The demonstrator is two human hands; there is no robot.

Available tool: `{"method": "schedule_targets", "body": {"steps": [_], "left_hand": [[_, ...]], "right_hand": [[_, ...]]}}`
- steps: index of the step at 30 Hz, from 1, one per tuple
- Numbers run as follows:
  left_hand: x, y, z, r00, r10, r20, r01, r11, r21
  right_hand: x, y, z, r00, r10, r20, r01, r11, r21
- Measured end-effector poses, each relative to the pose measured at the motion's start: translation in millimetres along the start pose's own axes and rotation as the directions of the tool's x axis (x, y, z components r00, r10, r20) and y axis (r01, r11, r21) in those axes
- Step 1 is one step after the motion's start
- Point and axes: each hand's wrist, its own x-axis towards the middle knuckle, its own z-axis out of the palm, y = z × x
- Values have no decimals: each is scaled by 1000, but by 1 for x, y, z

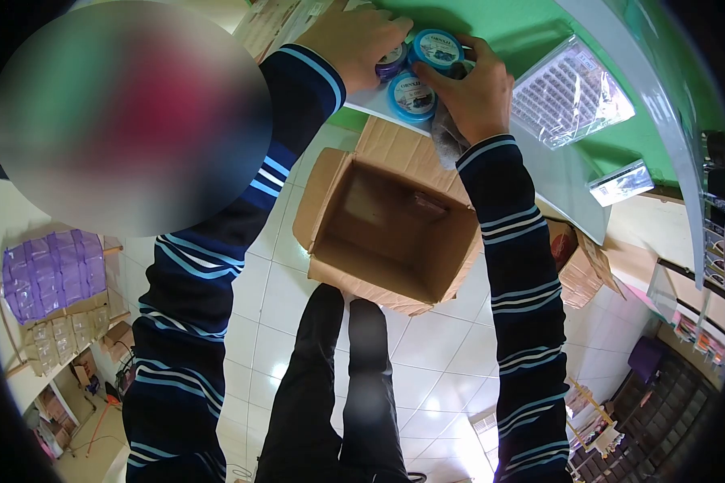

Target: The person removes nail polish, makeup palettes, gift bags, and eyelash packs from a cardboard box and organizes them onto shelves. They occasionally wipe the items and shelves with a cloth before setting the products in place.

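Two round tubs with bright blue rims and printed labels stand on a white shelf: the back blue tub [439, 48] and the front blue tub [413, 97]. A smaller purple tub [390, 61] sits left of them. My left hand [353, 42] has its curled fingers against the purple tub; its thumb is hidden. My right hand [477, 87] grips the back blue tub, thumb at its near side and fingers at its far side. A grey cloth [449, 135] hangs beneath my right palm, partly covered by it.
Below the shelf [568, 181] an open cardboard box [387, 225] stands on the tiled floor, a small packet [431, 204] inside. Clear-wrapped trays [572, 92] lean at right near a small packaged item [623, 183]. Another carton [580, 270] is lower right. A blurred disc covers the upper left.
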Motion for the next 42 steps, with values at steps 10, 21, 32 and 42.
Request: {"method": "schedule_targets", "body": {"steps": [10,21,32,42], "left_hand": [[-46,50,8,938,-219,-270,202,975,-89],[-50,48,12,910,-169,-378,170,985,-32],[-196,175,52,828,-548,119,498,621,-605],[-275,274,198,769,-499,400,602,353,-716]], "right_hand": [[1,3,-1,999,-41,25,40,998,57],[0,0,-7,995,1,104,-6,999,45],[-187,-9,-57,870,490,52,-489,845,215],[-327,222,109,784,564,258,-353,748,-562]]}}
